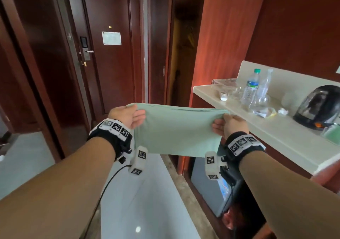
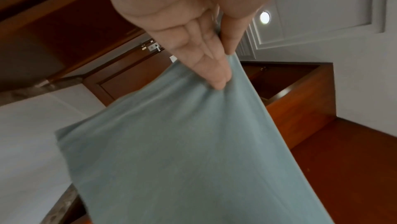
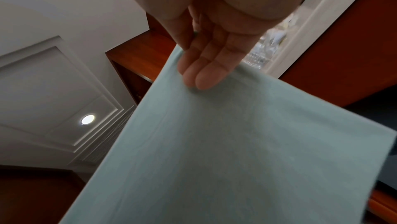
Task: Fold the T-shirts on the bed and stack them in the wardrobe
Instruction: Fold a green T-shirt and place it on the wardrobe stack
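Nearest, both forearms reach out, each with a black wrist strap carrying checkered marker tags. The left hand (image 1: 127, 116) and the right hand (image 1: 227, 126) each pinch a top corner of a folded pale-green T-shirt (image 1: 176, 130), thumb on one face and fingers (image 2: 214, 74) laid flat on the other, as both wrist views show. The shirt hangs in the air between the hands, above the white floor, its top edge pulled fairly straight and the rest dropping as a flat panel.

It looks light and limp. I'd judge it has no stiffness of its own, so the fold keeps only while both corners stay tensioned; let one go and the layers would likely slide open. Holding at the top corners, through all layers, seems right, and a hand beneath would help when laying it down.

To the right stands a pale counter (image 1: 257, 120) with water bottles (image 1: 251, 89) and a black kettle (image 1: 320, 104). Beyond the shirt an open wardrobe (image 1: 182, 50) shows a dark interior; farther left is the room door (image 1: 110, 63).
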Motion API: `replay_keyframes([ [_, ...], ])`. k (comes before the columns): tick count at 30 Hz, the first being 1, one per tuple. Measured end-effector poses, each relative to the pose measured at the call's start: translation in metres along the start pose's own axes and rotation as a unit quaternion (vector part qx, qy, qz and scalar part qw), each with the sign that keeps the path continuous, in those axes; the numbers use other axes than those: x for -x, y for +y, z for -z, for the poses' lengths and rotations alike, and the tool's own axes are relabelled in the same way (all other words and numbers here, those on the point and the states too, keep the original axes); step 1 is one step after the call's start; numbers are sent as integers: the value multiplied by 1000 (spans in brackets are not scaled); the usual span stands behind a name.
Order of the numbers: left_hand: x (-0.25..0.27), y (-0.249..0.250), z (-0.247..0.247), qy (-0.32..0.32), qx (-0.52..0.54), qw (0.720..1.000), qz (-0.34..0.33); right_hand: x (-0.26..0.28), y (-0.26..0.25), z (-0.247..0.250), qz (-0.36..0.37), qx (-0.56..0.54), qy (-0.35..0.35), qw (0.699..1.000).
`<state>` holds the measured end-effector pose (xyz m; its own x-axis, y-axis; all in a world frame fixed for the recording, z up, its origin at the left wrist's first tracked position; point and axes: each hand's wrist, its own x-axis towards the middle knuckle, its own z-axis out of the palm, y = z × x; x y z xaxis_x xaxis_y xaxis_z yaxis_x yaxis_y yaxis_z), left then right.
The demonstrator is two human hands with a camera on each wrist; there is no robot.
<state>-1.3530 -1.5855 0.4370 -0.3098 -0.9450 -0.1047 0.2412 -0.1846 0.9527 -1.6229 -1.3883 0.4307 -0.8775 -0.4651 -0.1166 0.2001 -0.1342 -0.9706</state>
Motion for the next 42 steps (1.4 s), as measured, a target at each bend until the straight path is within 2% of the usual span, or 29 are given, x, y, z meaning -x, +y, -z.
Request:
replay_keyframes([
  [4,-81,-6,-11,-13,23,1000,11,-74,3,-51,4,12,-6,1000],
  [10,-193,37,-39,-31,-125,992,-7,-200,0,-150,-30,-21,-55,998],
  [15,-287,78,-44,-37,-255,964,-70,-275,-17,-230,-32,-42,-98,994],
  [17,-322,92,-47,-28,-328,939,-103,-294,-28,-257,-23,-41,-109,993],
  [20,-370,111,-57,-2,-476,860,-180,-324,-46,-298,40,-13,-130,991],
  [22,-407,121,-66,-10,-528,824,-207,-342,-55,-325,108,45,-130,985],
  [24,-442,135,-74,-20,-571,791,-220,-356,-64,-351,193,151,-107,964],
  [26,-477,154,-83,-19,-594,766,-245,-365,-76,-378,270,229,-103,930],
  [29,-533,189,-100,-42,-567,750,-339,-383,-100,-423,352,272,-85,892],
  [31,-575,215,-111,-57,-560,729,-389,-399,-119,-454,374,288,-66,879],
  [33,-609,243,-125,-62,-583,692,-422,-415,-143,-478,384,328,-28,863],
  [37,-668,301,-157,-34,-605,605,-516,-444,-193,-515,475,419,81,770],
  [40,-704,337,-184,-25,-593,571,-567,-474,-229,-531,479,469,138,729],
  [42,-725,354,-205,-24,-577,567,-587,-490,-251,-536,490,488,166,703],
])
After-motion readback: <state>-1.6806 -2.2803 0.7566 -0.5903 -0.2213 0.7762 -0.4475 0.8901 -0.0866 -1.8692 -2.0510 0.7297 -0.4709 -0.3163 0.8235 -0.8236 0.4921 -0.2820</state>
